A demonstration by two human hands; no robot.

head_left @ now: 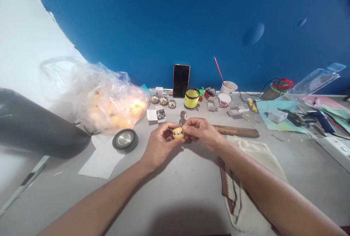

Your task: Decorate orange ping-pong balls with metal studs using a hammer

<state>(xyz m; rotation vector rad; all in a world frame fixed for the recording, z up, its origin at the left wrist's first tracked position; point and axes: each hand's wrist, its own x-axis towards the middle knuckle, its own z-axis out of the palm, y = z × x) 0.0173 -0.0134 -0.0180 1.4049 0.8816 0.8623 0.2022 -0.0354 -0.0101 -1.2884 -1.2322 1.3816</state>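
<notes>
The main risk, in my judgement, is with the yellow ball point(178, 130), which is small and round and is held above the table point(169, 192) only by the fingers. If the left hand point(159, 143) relaxes its grip, or if the right hand point(203, 132) presses from one side too strongly, the ball could turn or slip out and roll away. A push which is not straight could also make a stud sit crooked in the row of studs point(178, 133) on its front. The hammer point(237, 131) lies just behind the hands, with its head close to the fingers, so a knuckle could knock against it if the hands move forward. The box point(161, 115) with more studs stands near the left hand, and a careless wrist could tip it and scatter them.

About the fingers: those of the left hand are curved around the ball, the thumb below and the forefinger over the top, and the gap between them is only as wide as the ball. The thumb and forefinger of the right hand come narrowly together at the right edge of the ball and seem to touch it. I cannot tell whether they pinch a stud between them. The other right fingers are bent, and partly hidden.
</notes>
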